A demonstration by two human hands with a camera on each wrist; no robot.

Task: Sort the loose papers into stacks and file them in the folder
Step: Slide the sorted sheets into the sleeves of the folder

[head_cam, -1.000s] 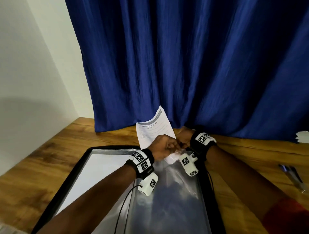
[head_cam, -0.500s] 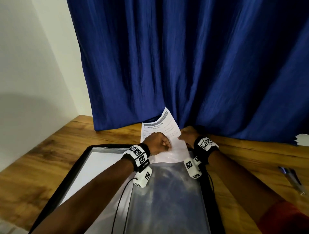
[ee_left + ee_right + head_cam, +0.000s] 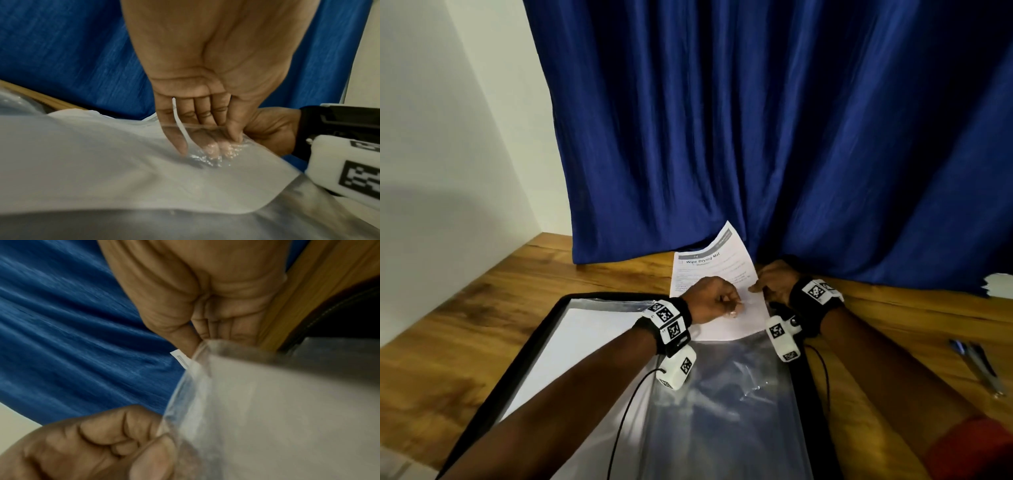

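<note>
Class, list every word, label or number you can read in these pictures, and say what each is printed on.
"Wipe Drying Mat": heading on the printed sheet.
Smaller lines under that heading: too small and blurred to read.
Square black-and-white codes on the wrist bands: patterns only, no readable words.

Paper (image 3: 714, 270) partly in folder (image 3: 524, 356) sleeve, pens (image 3: 977, 365) right.

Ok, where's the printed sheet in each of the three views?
Head: printed sheet centre, between both hands, its lower end in the clear sleeve.
Left wrist: white area, lower left.
Right wrist: white corner at centre, the rest behind plastic.
Shared landmark: blue curtain.
</note>
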